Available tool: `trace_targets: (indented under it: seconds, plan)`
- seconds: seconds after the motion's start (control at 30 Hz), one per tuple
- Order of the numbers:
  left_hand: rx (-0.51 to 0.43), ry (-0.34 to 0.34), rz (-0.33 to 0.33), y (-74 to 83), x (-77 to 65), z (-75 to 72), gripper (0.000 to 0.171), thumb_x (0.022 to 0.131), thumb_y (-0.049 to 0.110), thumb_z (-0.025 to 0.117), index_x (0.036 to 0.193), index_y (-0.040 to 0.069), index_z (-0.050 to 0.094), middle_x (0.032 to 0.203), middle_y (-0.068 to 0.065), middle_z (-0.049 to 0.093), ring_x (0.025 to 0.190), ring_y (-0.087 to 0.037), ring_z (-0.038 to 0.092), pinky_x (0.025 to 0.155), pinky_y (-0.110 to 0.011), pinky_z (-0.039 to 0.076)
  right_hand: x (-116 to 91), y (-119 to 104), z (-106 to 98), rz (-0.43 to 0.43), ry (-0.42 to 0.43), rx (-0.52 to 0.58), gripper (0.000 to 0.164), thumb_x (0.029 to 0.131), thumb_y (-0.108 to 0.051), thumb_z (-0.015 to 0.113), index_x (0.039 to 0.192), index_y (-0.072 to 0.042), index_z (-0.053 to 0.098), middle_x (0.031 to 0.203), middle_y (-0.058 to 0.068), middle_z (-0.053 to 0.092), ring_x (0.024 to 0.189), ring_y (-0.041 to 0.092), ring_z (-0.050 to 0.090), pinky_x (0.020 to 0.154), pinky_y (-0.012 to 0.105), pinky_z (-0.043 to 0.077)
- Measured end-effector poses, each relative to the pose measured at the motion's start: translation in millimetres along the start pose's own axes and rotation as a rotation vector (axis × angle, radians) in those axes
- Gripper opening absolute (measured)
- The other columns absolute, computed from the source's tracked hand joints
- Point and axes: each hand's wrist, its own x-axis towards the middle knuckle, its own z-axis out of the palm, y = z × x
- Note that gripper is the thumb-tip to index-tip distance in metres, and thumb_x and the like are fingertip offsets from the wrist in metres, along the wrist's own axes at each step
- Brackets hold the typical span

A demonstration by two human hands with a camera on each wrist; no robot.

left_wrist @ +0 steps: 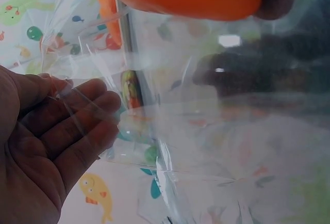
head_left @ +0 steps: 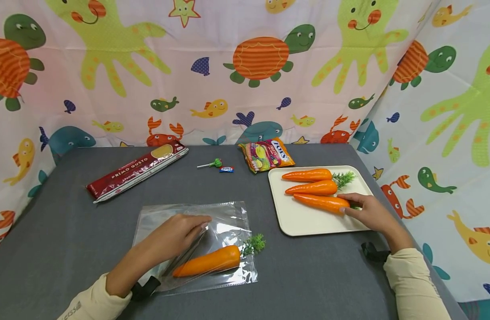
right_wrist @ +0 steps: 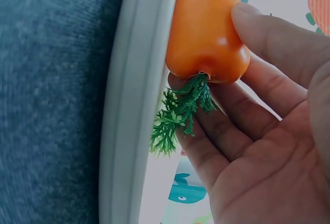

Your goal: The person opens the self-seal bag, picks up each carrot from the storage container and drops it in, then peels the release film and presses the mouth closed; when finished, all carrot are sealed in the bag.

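Near the table's front, a clear plastic bag (head_left: 229,213) lies with one carrot (head_left: 213,262) in it, the leafy green top sticking out on the right. My left hand (head_left: 174,235) pinches the bag's film between thumb and index finger; in the left wrist view the other fingers of that hand (left_wrist: 56,136) are half bent. Three carrots lie side by side on a cream tray (head_left: 304,222) at the right. My right hand (head_left: 364,211) grips the nearest carrot (head_left: 320,202) by its thick end, and its green leaves (right_wrist: 185,105) hang against the fingers in the right wrist view.
A dark red spaghetti packet (head_left: 137,171) lies at the back left. A green-headed lollipop (head_left: 213,163) and a small blue-red wrapped candy (head_left: 226,169) sit at the back middle. Beside the tray's far corner is a colourful candy bag (head_left: 264,154). A patterned curtain (head_left: 213,89) borders the table.
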Motion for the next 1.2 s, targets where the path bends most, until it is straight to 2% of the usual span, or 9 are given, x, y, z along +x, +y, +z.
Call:
trace_targets:
  seconds: [0.13,0.33,0.47,0.77,1.2]
  plan:
    - [-0.006,-0.001,0.009,0.2,0.0,-0.5,0.028,0.098,0.006,0.059,0.124,-0.001,0.064,0.114,-0.009,0.069,0.098,-0.018,0.067,0.085,-0.039,0.055,-2.2,-0.6,0.2,-0.003,0.012,0.000,0.042,0.093,-0.021,0.069,0.128,0.000,0.062,0.119,0.015,0.065,0.099,0.025,0.056,0.085,0.036,0.052]
    - [-0.018,-0.004,0.012,0.8,0.1,-0.9,0.029,0.098,0.006,0.058,0.125,-0.002,0.064,0.114,-0.010,0.069,0.093,-0.014,0.066,0.084,-0.039,0.055,-6.7,-5.4,0.0,-0.017,0.015,0.075,0.041,0.092,-0.019,0.070,0.128,-0.001,0.062,0.121,0.014,0.065,0.101,0.019,0.057,0.084,0.019,0.049]
    - [-0.016,-0.004,0.013,1.1,-0.2,-0.8,0.028,0.098,0.006,0.058,0.125,-0.001,0.064,0.113,-0.010,0.069,0.090,-0.011,0.065,0.083,-0.038,0.056,-9.3,-11.7,0.2,-0.027,0.003,0.129,0.042,0.092,-0.017,0.070,0.129,0.000,0.062,0.123,0.015,0.064,0.103,0.016,0.057,0.085,0.018,0.049]
    - [-0.012,-0.003,0.013,1.4,0.8,-1.3,0.028,0.098,0.006,0.059,0.124,-0.001,0.064,0.113,-0.010,0.069,0.089,-0.010,0.065,0.082,-0.037,0.056,-7.9,-30.7,1.9,-0.083,0.009,0.160,0.041,0.092,-0.015,0.070,0.130,0.000,0.061,0.124,0.014,0.063,0.107,0.012,0.056,0.089,0.010,0.042]
    - [-0.018,0.011,0.024,-1.8,0.4,2.4,0.028,0.097,0.004,0.059,0.125,0.000,0.064,0.115,-0.008,0.069,0.096,-0.015,0.067,0.084,-0.037,0.055,0.7,-56.9,10.1,-0.143,-0.045,0.217,0.041,0.092,-0.016,0.070,0.130,-0.003,0.062,0.121,0.009,0.065,0.106,0.022,0.058,0.087,0.021,0.050]
